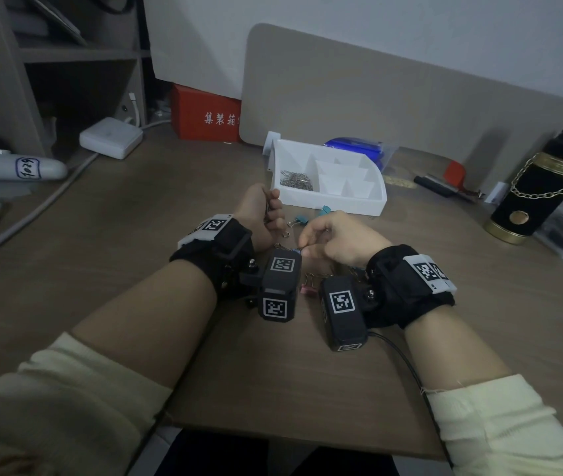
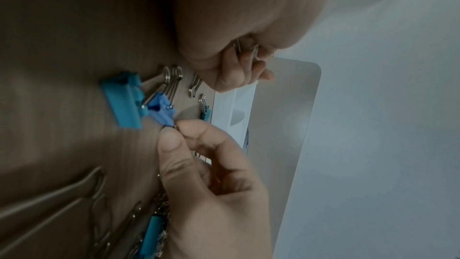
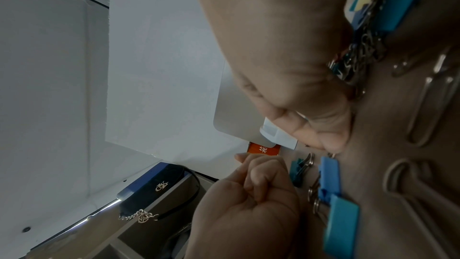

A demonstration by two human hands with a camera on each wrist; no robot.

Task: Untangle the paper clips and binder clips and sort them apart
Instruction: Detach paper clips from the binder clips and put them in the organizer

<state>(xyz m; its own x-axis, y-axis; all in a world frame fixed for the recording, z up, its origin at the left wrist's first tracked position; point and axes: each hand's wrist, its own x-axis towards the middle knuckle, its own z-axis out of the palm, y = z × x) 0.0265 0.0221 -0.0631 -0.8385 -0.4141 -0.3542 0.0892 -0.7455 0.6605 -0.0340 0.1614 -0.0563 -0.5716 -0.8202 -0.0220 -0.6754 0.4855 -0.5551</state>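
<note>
Two hands busy: left hand (image 1: 262, 214) fisted round paper clips (image 2: 245, 48), near tray (image 1: 369, 201); right hand (image 1: 335, 238) pinching small blue binder clip (image 2: 160, 108) on worktop (image 1: 135, 235). Advice: steady clip body, slide wire out along loop, no yanking. Tray's left compartment already holds paper clips.

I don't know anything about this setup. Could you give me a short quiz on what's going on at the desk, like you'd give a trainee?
1. Fill in: the left hand grips a bunch of ____.
2. What do the right hand's fingers pinch at? A) the blue binder clip B) the pink clip C) the red box
3. True or false: the tray has paper clips in its left end compartment.

Key: 1 paper clips; 2 A; 3 true.
</note>
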